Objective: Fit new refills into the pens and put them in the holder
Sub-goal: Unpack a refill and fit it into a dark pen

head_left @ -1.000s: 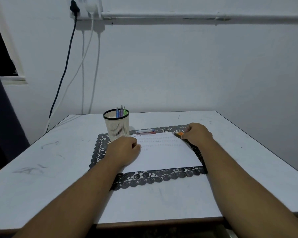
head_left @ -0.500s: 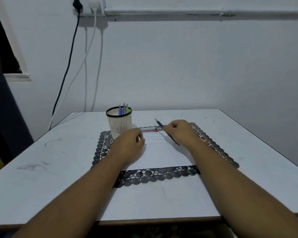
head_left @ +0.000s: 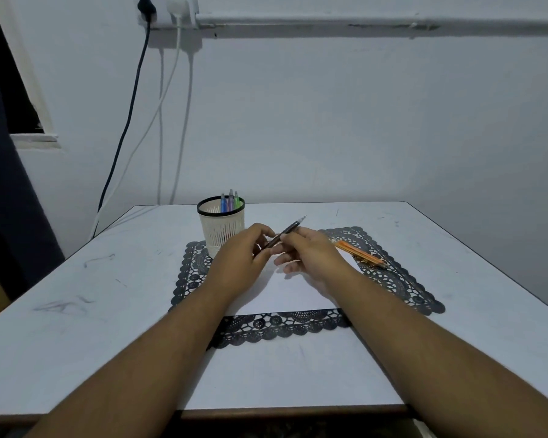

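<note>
head view:
dark pen: held between both hands above the white sheet, tilted, its tip pointing up and away from the person, to the right.
left hand: fingers curled round the pen's lower end, clamped on it; the end itself is hidden inside the fingers.
right hand: thumb and forefinger pinched on the pen's middle, just beside the left hand's fingertips; the other fingers hang loose below the grip.
holder: white slatted cup with a black rim, just left of and beyond the grip, standing upright on the far left corner of the mat.
pens in holder: three coloured tops, blue, purple and green, stand up against the cup's far right rim.
orange pens: lying right of the grip on the mat, close together, slanting away from the right hand; how many i cannot tell.
white sheet: flat under the grip, on top of the mat.
black lace mat: spread beneath the sheet, its edges showing on all sides of the grip.
table: pale top carrying everything, with scuff marks left of the grip.
cables: one dark and some white, hanging down the wall beyond and left of the grip.
</note>
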`<state>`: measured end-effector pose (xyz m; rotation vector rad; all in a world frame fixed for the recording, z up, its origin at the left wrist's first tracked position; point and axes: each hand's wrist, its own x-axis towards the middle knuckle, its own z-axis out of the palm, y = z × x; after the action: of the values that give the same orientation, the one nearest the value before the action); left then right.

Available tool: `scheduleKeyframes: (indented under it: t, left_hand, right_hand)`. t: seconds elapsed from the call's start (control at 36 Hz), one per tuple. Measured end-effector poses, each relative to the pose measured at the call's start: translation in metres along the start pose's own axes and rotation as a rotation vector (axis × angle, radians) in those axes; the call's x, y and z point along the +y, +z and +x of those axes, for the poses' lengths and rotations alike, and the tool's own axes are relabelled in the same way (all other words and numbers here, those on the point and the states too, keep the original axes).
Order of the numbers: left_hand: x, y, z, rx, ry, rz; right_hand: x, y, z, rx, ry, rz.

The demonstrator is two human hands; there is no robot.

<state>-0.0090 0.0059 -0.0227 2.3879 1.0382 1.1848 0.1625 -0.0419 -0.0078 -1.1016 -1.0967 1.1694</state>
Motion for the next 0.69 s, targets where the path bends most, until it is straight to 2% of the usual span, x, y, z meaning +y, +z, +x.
scheduleKeyframes:
  t: [0.06, 0.22, 0.36, 0.47, 0.69]
  left_hand:
    - [-0.001, -0.001, 0.001, -0.007, -0.004, 0.035]
    - [-0.001, -0.002, 0.001, -0.038, -0.036, 0.083]
    - [-0.005, 0.001, 0.001, -0.065, -0.058, 0.096]
    - [-0.005, 0.005, -0.002, -0.075, 0.002, 0.225]
    - [-0.002, 0.001, -0.001, -0.081, -0.046, 0.142]
  right_hand:
    - [0.001, -0.002, 0.001, 0.004, 0.014, -0.003]
    - [-0.004, -0.012, 0.008, 0.159, -0.067, 0.087]
    - [-0.001, -0.011, 0.006, 0.123, -0.077, 0.112]
    - [0.001, -0.002, 0.004, 0.044, -0.082, 0.156]
    - [0.000, -0.011, 0.008, 0.074, -0.068, 0.152]
